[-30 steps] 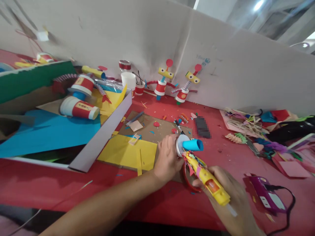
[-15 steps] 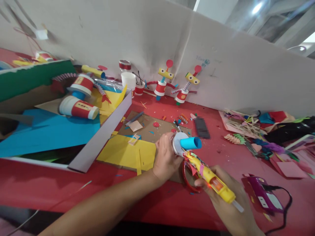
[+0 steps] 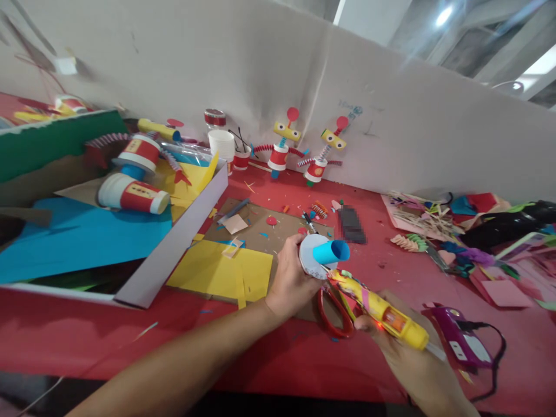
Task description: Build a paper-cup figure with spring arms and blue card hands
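Note:
My left hand [image 3: 290,278] is closed around a paper cup [image 3: 307,262], its white round end turned up toward me. From that end a blue paper tube [image 3: 330,252] sticks out to the right. My right hand [image 3: 399,339] is wrapped round a yellow hot glue gun [image 3: 377,310] with a small red light on. The gun's nozzle meets the white disc at the base of the tube. A clear glue stick [image 3: 435,351] pokes out of the gun's back end. Below the cup lie scissors with red handles [image 3: 346,330], partly behind the gun.
A cardboard box [image 3: 191,231] at left holds blue and yellow paper and a paper-cup figure [image 3: 139,153]. Two cup figures [image 3: 278,156] stand by the wall. Yellow paper [image 3: 217,272] covers a brown board. At right lie a purple power strip [image 3: 463,336] with a cord and craft scraps.
The cup has tilted so more of its white end faces me. The glue gun's tip has stayed at the tube's base. The whole view has shifted slightly.

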Available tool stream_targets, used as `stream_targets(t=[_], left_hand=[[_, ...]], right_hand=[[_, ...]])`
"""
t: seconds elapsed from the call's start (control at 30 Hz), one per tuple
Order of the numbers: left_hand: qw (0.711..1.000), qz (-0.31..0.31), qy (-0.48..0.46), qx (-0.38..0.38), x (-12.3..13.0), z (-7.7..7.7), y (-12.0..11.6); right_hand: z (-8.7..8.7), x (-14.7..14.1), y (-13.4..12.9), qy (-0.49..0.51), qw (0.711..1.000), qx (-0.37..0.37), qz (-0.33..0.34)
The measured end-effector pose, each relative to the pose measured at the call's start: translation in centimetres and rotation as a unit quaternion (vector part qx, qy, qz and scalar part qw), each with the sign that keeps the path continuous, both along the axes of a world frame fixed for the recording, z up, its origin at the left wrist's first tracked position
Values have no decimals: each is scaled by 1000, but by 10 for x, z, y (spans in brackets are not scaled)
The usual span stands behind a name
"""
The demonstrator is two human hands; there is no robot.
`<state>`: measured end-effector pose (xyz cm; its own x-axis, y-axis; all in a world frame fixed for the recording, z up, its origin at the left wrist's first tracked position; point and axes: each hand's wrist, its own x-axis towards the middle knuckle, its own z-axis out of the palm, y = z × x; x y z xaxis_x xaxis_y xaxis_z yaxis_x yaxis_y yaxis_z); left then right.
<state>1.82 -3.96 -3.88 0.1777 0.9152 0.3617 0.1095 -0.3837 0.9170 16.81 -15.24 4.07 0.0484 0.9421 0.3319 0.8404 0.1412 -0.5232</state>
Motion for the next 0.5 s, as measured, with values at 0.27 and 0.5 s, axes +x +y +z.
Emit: stream_targets(t=[0.27, 0.5], left_hand=[[989, -74, -119, -52, 2, 4, 1], [949, -177, -193, -176, 0, 7, 9]], right_hand=[[-2, 25, -2, -41, 999, 7, -18], [-55, 111, 29, -260, 941, -136, -167]])
